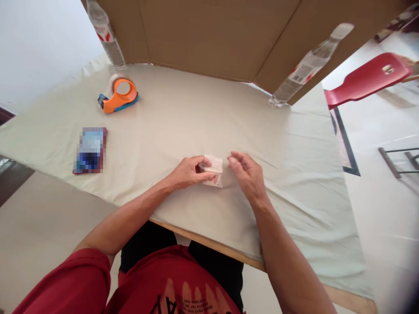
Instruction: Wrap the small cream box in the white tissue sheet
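Red T-shirt fabric showed nearest, on this side of the cloth-draped desk. On the desk's near part, my left hand gripped a small white packet with red print between thumb and fingers. Just right of it, my right hand was apart from the packet, fingers curled toward the thumb; whether they pinched anything, I couldn't tell. Far left sat an orange tape dispenser.
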The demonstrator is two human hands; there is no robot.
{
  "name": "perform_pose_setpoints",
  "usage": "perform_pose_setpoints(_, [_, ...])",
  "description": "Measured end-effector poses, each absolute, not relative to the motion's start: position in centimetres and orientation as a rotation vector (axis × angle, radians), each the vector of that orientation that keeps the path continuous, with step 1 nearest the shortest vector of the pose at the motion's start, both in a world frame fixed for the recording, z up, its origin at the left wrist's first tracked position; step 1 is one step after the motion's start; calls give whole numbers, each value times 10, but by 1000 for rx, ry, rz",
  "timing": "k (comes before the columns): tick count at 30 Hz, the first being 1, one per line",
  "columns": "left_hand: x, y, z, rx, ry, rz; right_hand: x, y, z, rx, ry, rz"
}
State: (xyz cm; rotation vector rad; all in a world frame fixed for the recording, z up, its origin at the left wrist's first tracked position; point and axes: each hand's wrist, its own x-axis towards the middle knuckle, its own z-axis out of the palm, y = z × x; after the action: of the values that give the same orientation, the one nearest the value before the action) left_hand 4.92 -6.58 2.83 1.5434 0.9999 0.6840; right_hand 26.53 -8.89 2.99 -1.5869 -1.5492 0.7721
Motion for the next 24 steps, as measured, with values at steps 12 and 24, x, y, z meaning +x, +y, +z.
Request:
perform_pose_setpoints(12, [49,-66,30,1565,1001,671,254,-46,34,-1526,-1529,1336])
perform_pose_setpoints(24, [49,-69,24,1832,1143,777,247,-74,32,-1271,-1223,1381])
